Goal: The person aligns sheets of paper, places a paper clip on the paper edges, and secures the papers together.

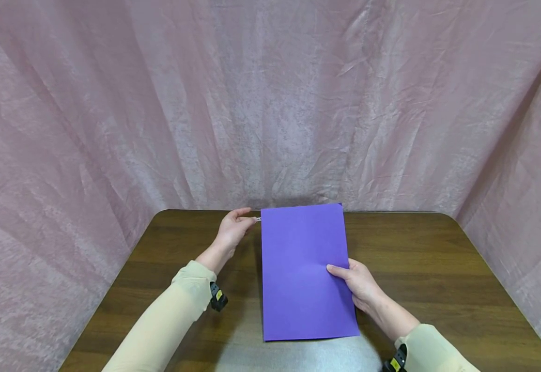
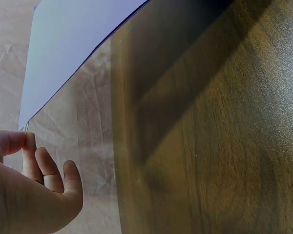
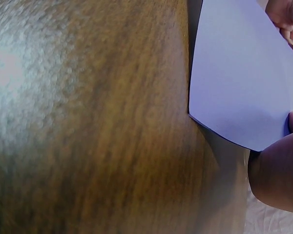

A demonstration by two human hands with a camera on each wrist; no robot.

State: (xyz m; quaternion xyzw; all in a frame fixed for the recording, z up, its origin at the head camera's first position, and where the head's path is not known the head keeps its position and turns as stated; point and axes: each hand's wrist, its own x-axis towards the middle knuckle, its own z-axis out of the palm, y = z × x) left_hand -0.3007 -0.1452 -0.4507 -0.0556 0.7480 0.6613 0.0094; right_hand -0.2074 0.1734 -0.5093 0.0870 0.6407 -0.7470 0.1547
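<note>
Purple paper [image 1: 305, 274], seemingly more than one sheet, is held up over the table at the middle of the head view. Between thumb and index finger, my left hand [image 1: 233, 230] pinches a small wire paper clip [image 1: 258, 219] at the paper's upper left edge. The left wrist view shows the clip [image 2: 27, 127] touching the paper's corner; how far it is slid on I cannot tell. My right hand [image 1: 363, 287] grips the right edge, thumb on the front face and the other fingers hidden behind the paper.
Below the paper is a brown wood-grain table [image 1: 437, 274] with rounded far corners. Pink curtains [image 1: 270, 103] hang behind it and at both sides. A bright glare patch [image 1: 298, 356] lies on the near part of the tabletop.
</note>
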